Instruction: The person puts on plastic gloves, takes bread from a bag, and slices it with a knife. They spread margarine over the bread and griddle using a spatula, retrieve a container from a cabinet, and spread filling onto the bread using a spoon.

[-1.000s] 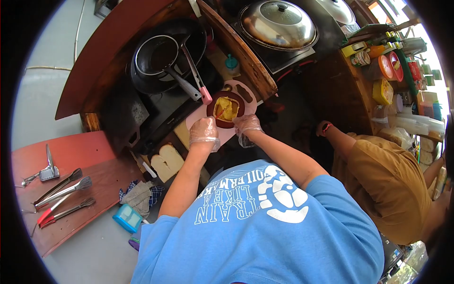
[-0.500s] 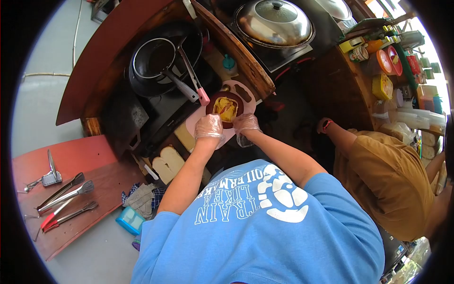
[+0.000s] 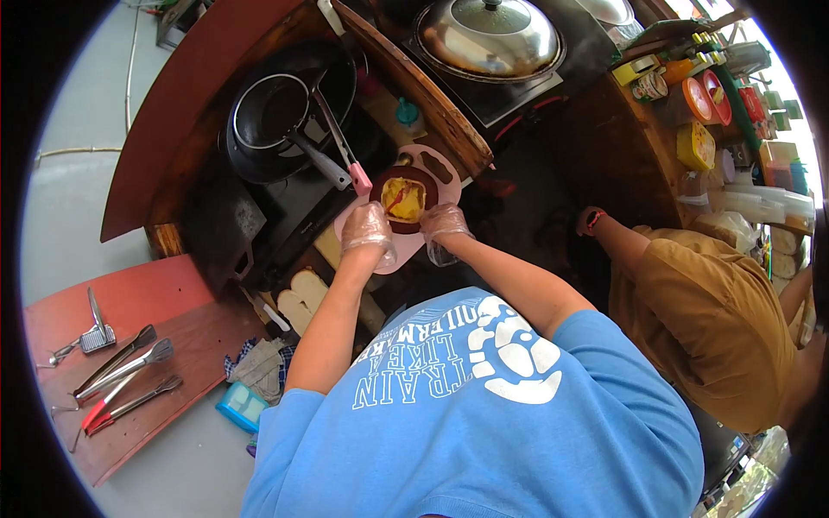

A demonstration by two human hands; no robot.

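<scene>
A yellow, egg-like food with red streaks (image 3: 403,198), squarish in outline, sits on a round dark red-brown plate (image 3: 429,192). Beneath the plate lies a pink cutting board (image 3: 401,262). My left hand (image 3: 368,230), in a clear plastic glove, is closed at the plate's near-left edge. On the near-right edge, my right hand (image 3: 445,223), gloved the same way, is closed too. Most fingertips are hidden from above. Just past my left hand, pink-tipped tongs (image 3: 341,129) rest across a black frying pan (image 3: 269,112).
Sliced bread (image 3: 302,295) lies left of my forearm. Several tongs (image 3: 129,367) rest on a red board at the left. A lidded wok (image 3: 492,39) stands on the stove beyond the wooden partition (image 3: 432,95). Another person (image 3: 699,319) is close on my right.
The whole view has shifted slightly left. My left hand sits a little farther out from the food, which shows a squarer, flatter top. My right hand stays by the plate's edge.
</scene>
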